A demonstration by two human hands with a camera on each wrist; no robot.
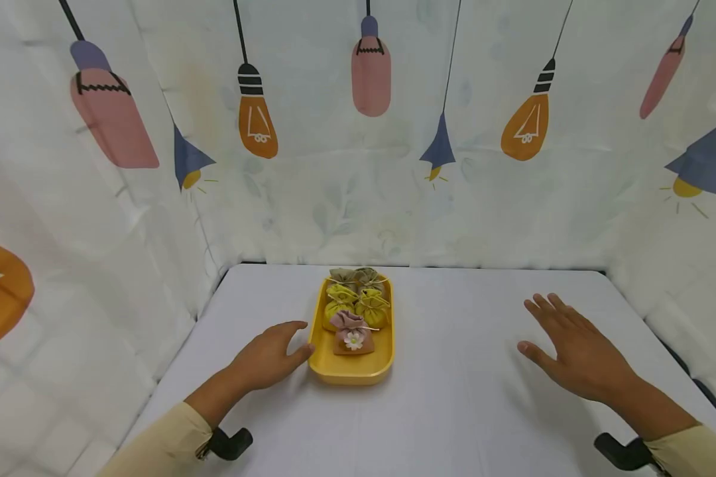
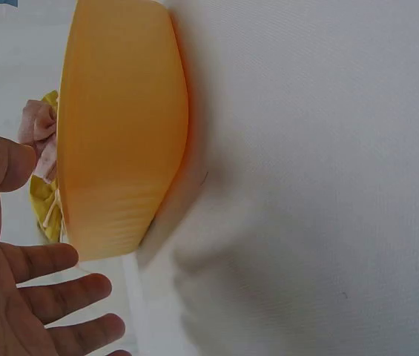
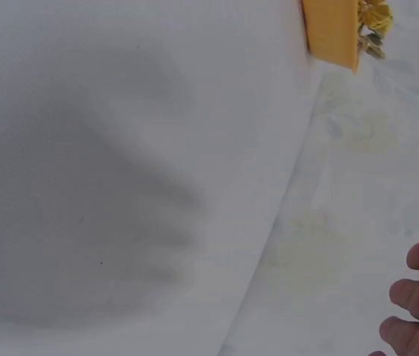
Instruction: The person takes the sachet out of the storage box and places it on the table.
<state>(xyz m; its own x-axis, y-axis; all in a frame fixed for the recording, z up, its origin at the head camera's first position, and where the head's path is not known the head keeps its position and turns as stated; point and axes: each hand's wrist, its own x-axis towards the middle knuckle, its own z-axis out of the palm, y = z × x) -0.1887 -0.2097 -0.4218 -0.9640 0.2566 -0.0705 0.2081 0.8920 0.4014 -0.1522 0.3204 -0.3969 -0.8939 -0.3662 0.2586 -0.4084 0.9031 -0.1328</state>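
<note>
A yellow tray (image 1: 351, 379) with rounded corners stands on the white table. Inside it lie small drawstring pouches: two olive ones (image 1: 366, 277) at the back, two yellow ones (image 1: 372, 309) in the middle, and one pink-and-brown pouch (image 1: 353, 344) with a white flower in front. My left hand (image 1: 266, 356) is at the tray's left side, fingers spread and thumb close to the rim; whether it touches, I cannot tell. In the left wrist view the tray's outer wall (image 2: 120, 133) faces the loosely extended fingers. My right hand (image 1: 585, 354), holding nothing, hovers over the table's right side, fingers extended.
The white table (image 1: 453, 424) reaches back to a pale cloth wall (image 1: 334, 212) printed with lamps and bulbs, and similar cloth hangs at both sides. A black strap mount (image 1: 229, 444) sits at my left wrist, another (image 1: 623, 452) at my right.
</note>
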